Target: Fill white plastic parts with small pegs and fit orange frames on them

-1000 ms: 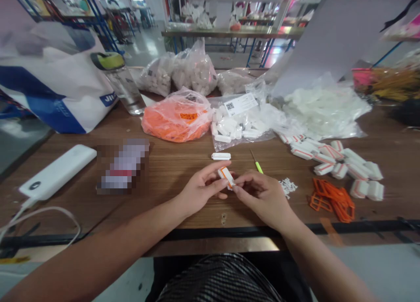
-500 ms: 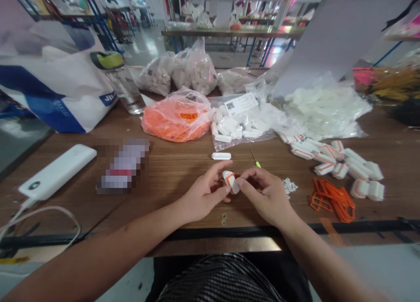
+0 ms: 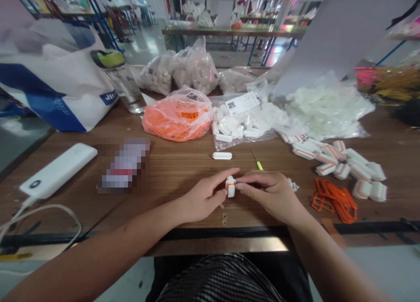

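Wooden workbench [image 3: 170, 162] beneath both forearms. White plastic part [image 3: 231, 192] with orange band [image 3: 230, 186] held upright, pinched squarely between left hand [image 3: 203, 198] and right hand [image 3: 271, 193], both closed on it, steady and centred

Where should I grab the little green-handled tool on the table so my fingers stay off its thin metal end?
Pinch the tool by its lime-green handle, coming from above on the near side. That thicker end lies closest to the right hand, which is pinching a white plastic piece. The thin metal shaft points away, toward the bags.
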Tool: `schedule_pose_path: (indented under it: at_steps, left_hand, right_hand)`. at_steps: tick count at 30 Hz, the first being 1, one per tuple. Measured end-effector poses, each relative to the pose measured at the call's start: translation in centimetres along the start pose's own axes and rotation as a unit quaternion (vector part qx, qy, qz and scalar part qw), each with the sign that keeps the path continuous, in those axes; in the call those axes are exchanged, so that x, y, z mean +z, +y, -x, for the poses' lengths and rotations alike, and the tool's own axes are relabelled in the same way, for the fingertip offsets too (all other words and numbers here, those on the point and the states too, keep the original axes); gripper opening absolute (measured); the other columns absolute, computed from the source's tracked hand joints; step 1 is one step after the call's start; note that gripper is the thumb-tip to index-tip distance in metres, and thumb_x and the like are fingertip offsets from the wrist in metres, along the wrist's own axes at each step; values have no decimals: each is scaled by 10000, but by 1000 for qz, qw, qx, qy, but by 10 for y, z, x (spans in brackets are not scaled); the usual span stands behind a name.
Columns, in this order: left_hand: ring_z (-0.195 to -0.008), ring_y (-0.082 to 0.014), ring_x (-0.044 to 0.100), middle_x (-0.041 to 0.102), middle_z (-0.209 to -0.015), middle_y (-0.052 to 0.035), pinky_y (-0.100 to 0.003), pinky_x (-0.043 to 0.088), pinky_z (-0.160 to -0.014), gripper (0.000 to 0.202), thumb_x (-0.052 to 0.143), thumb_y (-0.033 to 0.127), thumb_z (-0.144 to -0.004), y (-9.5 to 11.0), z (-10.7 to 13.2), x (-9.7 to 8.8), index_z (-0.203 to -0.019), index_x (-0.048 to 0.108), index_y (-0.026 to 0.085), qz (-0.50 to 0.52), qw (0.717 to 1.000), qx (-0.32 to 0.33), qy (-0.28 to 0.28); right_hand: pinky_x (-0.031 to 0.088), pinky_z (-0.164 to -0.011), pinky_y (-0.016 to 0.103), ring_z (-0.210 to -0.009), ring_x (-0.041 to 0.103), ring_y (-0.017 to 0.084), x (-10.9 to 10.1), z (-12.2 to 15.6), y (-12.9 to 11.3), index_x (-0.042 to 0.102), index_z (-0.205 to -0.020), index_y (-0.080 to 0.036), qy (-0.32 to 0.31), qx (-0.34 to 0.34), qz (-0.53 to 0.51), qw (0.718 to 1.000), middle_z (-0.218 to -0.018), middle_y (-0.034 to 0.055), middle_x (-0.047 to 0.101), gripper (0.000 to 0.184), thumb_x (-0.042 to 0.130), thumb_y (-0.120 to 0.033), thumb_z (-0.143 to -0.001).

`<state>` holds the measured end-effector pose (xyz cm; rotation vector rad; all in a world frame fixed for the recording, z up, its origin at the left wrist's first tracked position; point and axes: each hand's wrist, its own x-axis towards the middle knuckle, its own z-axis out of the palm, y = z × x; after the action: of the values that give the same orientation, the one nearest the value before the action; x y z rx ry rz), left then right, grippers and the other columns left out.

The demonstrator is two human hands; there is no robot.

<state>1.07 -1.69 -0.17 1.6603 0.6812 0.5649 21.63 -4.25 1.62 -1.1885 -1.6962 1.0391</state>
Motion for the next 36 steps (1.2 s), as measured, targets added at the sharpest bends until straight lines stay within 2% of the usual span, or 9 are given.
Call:
schedule_pose_path:
  at_steps: [5, 8, 12, 16, 19, 22, 29, 33, 36]
  left_hand:
    - [-720, -112, 623, 519, -1374, -133, -301, 560, -701, 570, 440, 174, -950, 3, 1, -2, -1494, 312, 283, -21, 999, -24, -31]
    - [-725, -123, 641, 526, -1352, -153, -316, 554, -721, 574, 443, 201, -955, 2, 1, -2, -1505, 290, 265, -7, 998, -35, -43]
    - [-808, -159, 643, 582, -1257, -150, -366, 531, -821, 559, 463, 226, -957, -1, -1, -2, -1497, 319, 223, -5, 999, -27, -47]
    - [-929, -198, 623, 598, -1197, -131, -368, 551, -815, 557, 504, 264, -949, -5, -3, 0, -1483, 353, 230, 115, 990, -66, -37]
    - [-1011, -213, 596, 591, -1221, -120, -331, 566, -786, 491, 539, 296, -939, -7, -4, 2, -1421, 462, 240, 229, 969, -93, -16]
    - [-1018, -197, 592, 604, -1210, -109, -297, 565, -774, 429, 569, 274, -926, -8, -6, 2, -1352, 545, 231, 283, 953, -110, 8]
    - [-967, -188, 604, 629, -1178, -107, -298, 561, -760, 374, 559, 278, -927, -2, -5, 1, -1292, 601, 211, 257, 960, -111, 23]
    - [-843, -157, 608, 650, -1016, -95, -299, 552, -736, 363, 508, 301, -948, -1, -6, -1, -1269, 615, 167, 189, 977, -96, 6]
    - [-828, -158, 605, 647, -989, -91, -299, 547, -725, 367, 503, 322, -947, -2, -7, -1, -1256, 619, 164, 172, 981, -90, 0]
  right_hand:
    - [529, -653, 277, -702, 679, 139, 0, 0, -1, 768, -811, -264, -22, 1, 16, 1000, -792, 3, 752, 126, 657, -315, -839]
    - [523, -641, 284, -680, 675, 140, 3, 1, -1, 763, -822, -259, -11, 11, 57, 998, -786, -1, 756, 134, 631, -279, -840]
    - [510, -599, 259, -625, 653, 124, 9, 1, 1, 743, -792, -225, 4, 32, 51, 998, -714, -9, 744, 122, 624, -242, -811]
    - [512, -611, 254, -646, 652, 118, 11, 0, 5, 727, -818, -215, 22, 39, 24, 999, -745, 3, 739, 107, 624, -242, -809]
    - [511, -585, 256, -615, 637, 114, 14, 0, 7, 717, -840, -207, 38, 52, -3, 998, -729, 7, 724, 110, 617, -242, -810]
    - [516, -599, 268, -639, 643, 126, 18, 1, 8, 711, -816, -200, 71, 50, -4, 996, -735, 14, 717, 100, 631, -258, -799]
    - [528, -635, 298, -687, 662, 146, 22, 4, 11, 714, -805, -209, 98, 15, -9, 995, -786, 32, 724, 74, 653, -246, -784]
    - [522, -601, 282, -667, 646, 134, 23, 4, 9, 708, -781, -212, 99, -2, -11, 995, -795, 31, 712, 51, 662, -231, -769]
    - [518, -595, 269, -662, 644, 126, 22, 3, 7, 709, -773, -208, 99, -2, 0, 995, -758, 23, 700, 59, 651, -213, -768]
